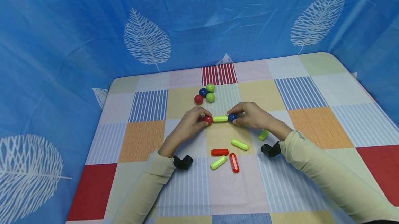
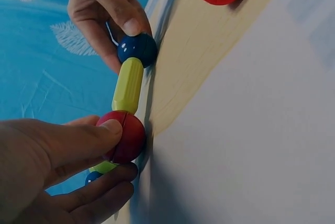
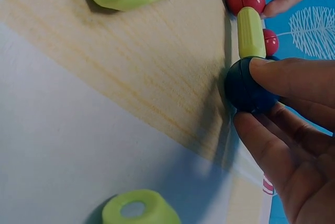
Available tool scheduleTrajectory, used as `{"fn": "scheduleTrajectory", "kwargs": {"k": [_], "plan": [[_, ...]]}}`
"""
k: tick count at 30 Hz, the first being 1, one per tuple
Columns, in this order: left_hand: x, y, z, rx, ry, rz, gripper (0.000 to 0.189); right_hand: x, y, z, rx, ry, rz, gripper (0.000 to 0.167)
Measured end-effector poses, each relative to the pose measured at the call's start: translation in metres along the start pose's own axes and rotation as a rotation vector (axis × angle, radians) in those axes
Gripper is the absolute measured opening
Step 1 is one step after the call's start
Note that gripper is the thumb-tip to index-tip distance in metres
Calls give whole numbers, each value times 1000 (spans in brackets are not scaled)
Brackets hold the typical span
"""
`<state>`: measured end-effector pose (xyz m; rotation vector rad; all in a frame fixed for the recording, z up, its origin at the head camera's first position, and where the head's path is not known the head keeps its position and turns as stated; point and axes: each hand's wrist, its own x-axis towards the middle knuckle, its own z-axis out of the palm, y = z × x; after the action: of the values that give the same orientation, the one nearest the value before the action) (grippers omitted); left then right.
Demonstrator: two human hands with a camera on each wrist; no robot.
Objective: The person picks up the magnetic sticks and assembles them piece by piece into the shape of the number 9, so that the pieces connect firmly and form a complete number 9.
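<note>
My left hand (image 1: 188, 126) pinches a red ball (image 2: 129, 137) between thumb and fingers. In my right hand (image 1: 254, 115) a dark blue ball (image 3: 250, 86) is held the same way. A yellow-green rod (image 1: 220, 119) joins the two balls, one at each end, in a straight line. Both wrist views show the rod touching each ball. The joined piece is at the middle of the table, low over the cloth; whether it rests on it I cannot tell.
Behind the hands sit loose balls: a red one (image 1: 198, 99), a blue one (image 1: 203, 92) and two green ones (image 1: 210, 97). Nearer lie red rods (image 1: 234, 163) and yellow-green rods (image 1: 240, 144), one partly under the right wrist. A patchwork cloth (image 1: 146, 140) covers the table.
</note>
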<state>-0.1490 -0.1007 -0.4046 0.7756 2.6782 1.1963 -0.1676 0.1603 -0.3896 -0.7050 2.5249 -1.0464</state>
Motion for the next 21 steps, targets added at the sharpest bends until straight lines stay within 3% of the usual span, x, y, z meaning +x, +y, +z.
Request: {"fn": "scheduleTrajectory", "kwargs": {"k": [21], "plan": [[3, 1, -1, -8, -25, -38, 21, 0, -1, 2, -83, 17, -33, 35]]}}
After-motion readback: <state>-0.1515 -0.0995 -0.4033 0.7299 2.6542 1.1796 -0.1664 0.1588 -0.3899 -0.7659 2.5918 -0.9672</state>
